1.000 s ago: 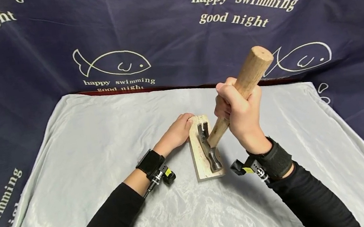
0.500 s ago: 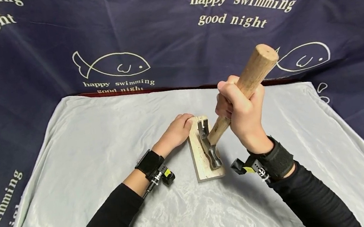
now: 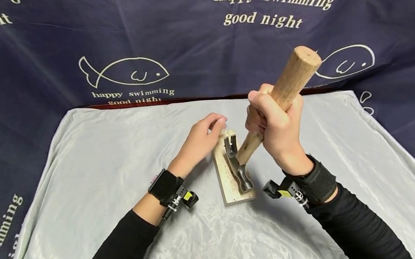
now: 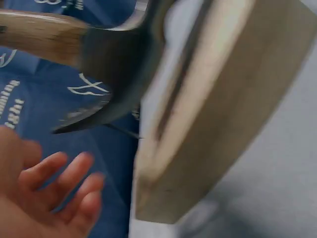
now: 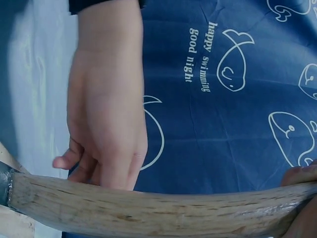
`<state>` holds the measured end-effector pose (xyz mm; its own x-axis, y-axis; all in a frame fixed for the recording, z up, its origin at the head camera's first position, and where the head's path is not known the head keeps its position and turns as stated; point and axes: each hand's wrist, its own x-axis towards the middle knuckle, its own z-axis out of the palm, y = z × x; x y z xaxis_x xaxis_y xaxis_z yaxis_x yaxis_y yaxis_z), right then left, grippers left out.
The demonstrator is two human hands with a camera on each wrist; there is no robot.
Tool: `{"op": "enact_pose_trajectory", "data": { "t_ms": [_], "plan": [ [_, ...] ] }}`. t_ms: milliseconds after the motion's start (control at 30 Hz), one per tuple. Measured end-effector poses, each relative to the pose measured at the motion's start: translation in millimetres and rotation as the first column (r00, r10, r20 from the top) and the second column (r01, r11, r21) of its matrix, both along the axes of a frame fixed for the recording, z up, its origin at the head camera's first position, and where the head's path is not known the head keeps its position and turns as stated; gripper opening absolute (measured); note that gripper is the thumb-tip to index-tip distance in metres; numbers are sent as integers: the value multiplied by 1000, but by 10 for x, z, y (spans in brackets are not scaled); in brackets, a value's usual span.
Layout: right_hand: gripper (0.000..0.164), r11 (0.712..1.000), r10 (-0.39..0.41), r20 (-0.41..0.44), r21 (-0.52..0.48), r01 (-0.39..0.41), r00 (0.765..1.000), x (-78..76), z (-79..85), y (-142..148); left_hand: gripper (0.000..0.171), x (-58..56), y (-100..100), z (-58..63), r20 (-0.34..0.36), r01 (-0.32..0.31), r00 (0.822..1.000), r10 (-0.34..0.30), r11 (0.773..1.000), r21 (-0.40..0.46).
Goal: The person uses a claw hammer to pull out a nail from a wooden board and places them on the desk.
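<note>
My right hand (image 3: 279, 122) grips the wooden handle of a claw hammer (image 3: 243, 179), its butt pointing up and to the right. The metal head lies on a pale wooden board (image 3: 223, 180), claw towards the far end. In the left wrist view, a thin dark nail-like shaft (image 4: 121, 131) runs between the claw and the board. Just beyond the board's far left corner, my left hand (image 3: 202, 136) is raised with loosely bent fingers and holds nothing. The right wrist view shows this hand behind the hammer handle (image 5: 148, 213).
A shiny white cloth (image 3: 117, 159) covers the table under the board. Behind it hangs a dark blue curtain (image 3: 186, 31) with fish drawings and lettering. Each wrist wears a black strap (image 3: 165, 187) with a small camera.
My left hand has let go of the board's far left edge and risen away from it. The hammer handle has tipped slightly to the right, while its head stays on the board.
</note>
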<state>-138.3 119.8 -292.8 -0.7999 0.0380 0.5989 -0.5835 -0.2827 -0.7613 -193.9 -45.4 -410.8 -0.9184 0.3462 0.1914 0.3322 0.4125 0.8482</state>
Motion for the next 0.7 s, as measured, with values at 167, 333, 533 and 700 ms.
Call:
{"op": "enact_pose_trajectory", "data": {
  "t_ms": [167, 333, 533, 700],
  "plan": [
    [43, 1000, -9, 1, 5, 9, 1000, -6, 2, -1, 40, 4, -35, 131, 179, 163, 972, -151, 985, -58],
    [41, 1000, -4, 24, 4, 4, 1000, -9, -10, -7, 56, 20, -74, 186, 312, 308, 914, -261, 945, -113],
    [41, 1000, 19, 22, -4, -19, 1000, -6, -17, -17, 49, 49, -60, 196, 342, 340, 899, -272, 927, -157],
    [41, 999, 35, 37, -8, -35, 999, -11, -33, -23, 42, 36, -16, 154, 322, 307, 915, -242, 937, -167]
  ]
}}
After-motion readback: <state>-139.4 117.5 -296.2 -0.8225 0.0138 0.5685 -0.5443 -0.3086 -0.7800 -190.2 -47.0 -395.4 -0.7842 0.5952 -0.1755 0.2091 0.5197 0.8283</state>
